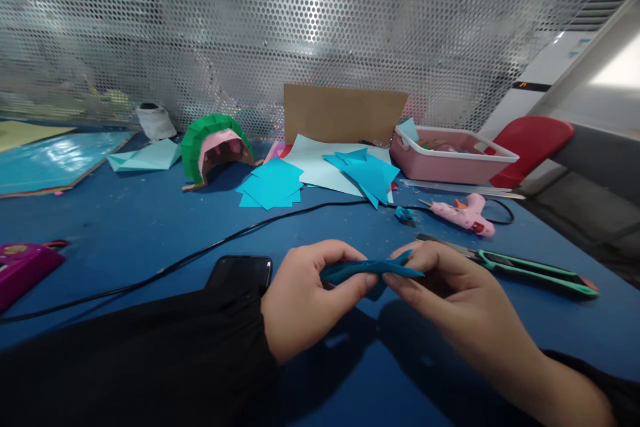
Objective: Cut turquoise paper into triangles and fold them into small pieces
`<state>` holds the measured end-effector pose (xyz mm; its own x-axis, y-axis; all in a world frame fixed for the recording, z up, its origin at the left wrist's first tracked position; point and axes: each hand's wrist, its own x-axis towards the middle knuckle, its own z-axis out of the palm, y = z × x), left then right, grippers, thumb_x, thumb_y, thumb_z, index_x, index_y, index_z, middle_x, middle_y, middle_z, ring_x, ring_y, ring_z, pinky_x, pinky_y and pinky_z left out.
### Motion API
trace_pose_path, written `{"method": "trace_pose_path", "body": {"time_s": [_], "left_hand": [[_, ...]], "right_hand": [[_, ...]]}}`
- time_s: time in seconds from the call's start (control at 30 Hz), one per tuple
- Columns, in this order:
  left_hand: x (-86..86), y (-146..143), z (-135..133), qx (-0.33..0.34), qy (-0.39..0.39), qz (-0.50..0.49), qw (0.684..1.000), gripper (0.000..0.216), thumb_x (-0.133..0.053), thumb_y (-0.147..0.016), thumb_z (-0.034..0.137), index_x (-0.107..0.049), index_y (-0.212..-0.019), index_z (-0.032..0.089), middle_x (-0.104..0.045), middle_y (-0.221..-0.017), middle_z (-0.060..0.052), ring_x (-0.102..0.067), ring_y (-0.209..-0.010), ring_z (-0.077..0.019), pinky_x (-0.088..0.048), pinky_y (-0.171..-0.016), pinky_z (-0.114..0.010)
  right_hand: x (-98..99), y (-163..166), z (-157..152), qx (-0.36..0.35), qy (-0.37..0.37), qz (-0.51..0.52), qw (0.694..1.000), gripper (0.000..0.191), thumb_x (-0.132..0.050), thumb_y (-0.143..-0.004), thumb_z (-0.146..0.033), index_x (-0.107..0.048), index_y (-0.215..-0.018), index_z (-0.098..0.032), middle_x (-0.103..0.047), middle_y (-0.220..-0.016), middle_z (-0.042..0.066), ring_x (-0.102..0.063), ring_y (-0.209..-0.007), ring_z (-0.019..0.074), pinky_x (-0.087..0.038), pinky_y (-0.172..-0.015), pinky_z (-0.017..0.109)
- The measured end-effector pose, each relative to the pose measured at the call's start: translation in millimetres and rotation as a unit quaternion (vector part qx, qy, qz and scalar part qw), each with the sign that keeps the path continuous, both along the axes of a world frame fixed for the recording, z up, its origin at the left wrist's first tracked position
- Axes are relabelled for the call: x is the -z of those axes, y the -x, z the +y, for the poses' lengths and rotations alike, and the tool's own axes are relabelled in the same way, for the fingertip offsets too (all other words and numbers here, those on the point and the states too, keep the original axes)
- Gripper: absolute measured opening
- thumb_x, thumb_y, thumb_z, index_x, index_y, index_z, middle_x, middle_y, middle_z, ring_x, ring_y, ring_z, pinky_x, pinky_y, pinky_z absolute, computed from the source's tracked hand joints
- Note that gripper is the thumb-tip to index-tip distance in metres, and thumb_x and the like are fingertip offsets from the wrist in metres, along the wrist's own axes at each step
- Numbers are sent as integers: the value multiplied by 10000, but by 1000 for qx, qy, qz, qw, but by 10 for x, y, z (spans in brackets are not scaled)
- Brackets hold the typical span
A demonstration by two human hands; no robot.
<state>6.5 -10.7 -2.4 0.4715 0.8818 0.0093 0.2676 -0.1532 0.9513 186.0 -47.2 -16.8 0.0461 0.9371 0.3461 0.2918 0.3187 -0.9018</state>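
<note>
Both hands pinch a folded piece of teal paper (373,272) just above the blue table (150,227), near its front edge. My left hand (305,300) grips the paper's left end between thumb and fingers. My right hand (450,293) holds the right end, fingers closed on the pointed fold. A black sleeve covers my left forearm. Behind my left hand lies a black phone (241,272), face up.
Green-handled scissors (525,270) and a pink glue gun (465,213) lie to the right, its black cable (200,253) crossing the table. Further back are teal paper sheets (273,183), a green-and-pink paper model (213,147), a pink tray (450,157), cardboard (343,113) and a mesh screen.
</note>
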Motion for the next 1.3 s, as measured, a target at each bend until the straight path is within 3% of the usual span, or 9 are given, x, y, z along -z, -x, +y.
{"method": "trace_pose_path", "body": {"time_s": [0.13, 0.33, 0.53, 0.63, 0.87, 1.3], "left_hand": [[-5, -5, 4, -10, -8, -28, 1000, 122, -650, -772, 279, -672, -778, 160, -661, -726, -6, -570, -676, -123, -440, -599, -194], [-9, -11, 19, -31, 11, -40, 999, 144, -667, -771, 309, -668, -747, 167, -623, -659, 19, -510, -546, -79, -399, -497, -170], [-12, -13, 12, -38, 18, -27, 999, 166, -674, -760, 324, -659, -715, 165, -593, -620, 23, -485, -514, -73, -380, -467, -172], [-13, -18, 11, -41, 19, -24, 999, 157, -674, -758, 317, -659, -717, 166, -574, -596, 29, -470, -501, -70, -372, -460, -170], [-1, -25, 32, -38, 20, -21, 999, 152, -669, -762, 318, -661, -741, 168, -578, -614, 25, -494, -522, -77, -385, -474, -172], [-15, -11, 16, -31, 65, 2, 997, 189, -660, -742, 345, -649, -723, 157, -539, -573, 36, -450, -492, -75, -364, -459, -175]], "right_hand": [[-10, -4, -10, 0, 26, -9, 1000, 177, -696, -746, -274, -555, -664, -205, -585, -681, -4, -606, -629, 131, -499, -549, 203], [-38, 6, -27, 36, 25, 3, 999, 93, -687, -745, -288, -617, -754, -226, -604, -667, -20, -594, -580, 111, -498, -520, 173], [-40, 7, -9, 72, 13, 12, 997, 174, -732, -693, -312, -586, -663, -221, -592, -642, -13, -580, -555, 115, -492, -493, 183], [-30, 4, -8, 75, 31, 27, 996, 219, -749, -675, -307, -552, -735, -234, -569, -610, -33, -567, -527, 111, -476, -457, 175], [5, -12, -5, 61, 40, 39, 997, 346, -732, -705, -287, -566, -1008, -272, -604, -686, -38, -612, -612, 106, -512, -534, 163], [11, -31, -13, 60, -1, 47, 997, 191, -690, -778, -292, -583, -934, -264, -691, -755, -1, -671, -694, 126, -544, -616, 181]]}}
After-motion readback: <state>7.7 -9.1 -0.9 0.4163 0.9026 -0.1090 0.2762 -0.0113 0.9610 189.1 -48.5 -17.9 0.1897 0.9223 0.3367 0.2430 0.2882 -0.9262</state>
